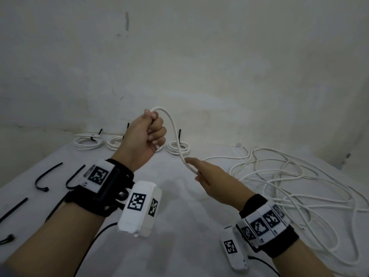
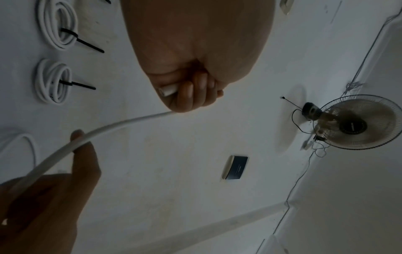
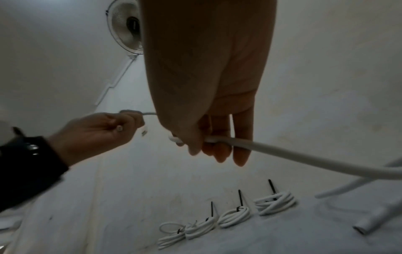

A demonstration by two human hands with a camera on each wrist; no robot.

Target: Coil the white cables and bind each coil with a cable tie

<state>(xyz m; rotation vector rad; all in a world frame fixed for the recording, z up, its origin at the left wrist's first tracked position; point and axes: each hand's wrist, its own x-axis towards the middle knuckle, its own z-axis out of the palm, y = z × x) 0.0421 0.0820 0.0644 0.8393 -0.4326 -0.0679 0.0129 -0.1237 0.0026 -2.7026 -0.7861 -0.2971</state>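
Head view: left hand fists cable end; right hand pinches it above table.

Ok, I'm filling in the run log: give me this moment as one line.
stage: starting new coil | left hand: grips white cable end | right hand: fingers guide cable | bound coils at back | loose ties left

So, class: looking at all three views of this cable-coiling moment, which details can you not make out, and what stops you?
- Head view: second bound coil, mostly hidden behind the left hand.
- Head view: loose white cable, cut off by the right edge.
- Left wrist view: right hand, dark and cut by the frame edge.
- Right wrist view: fan, partly hidden behind the right hand's palm.
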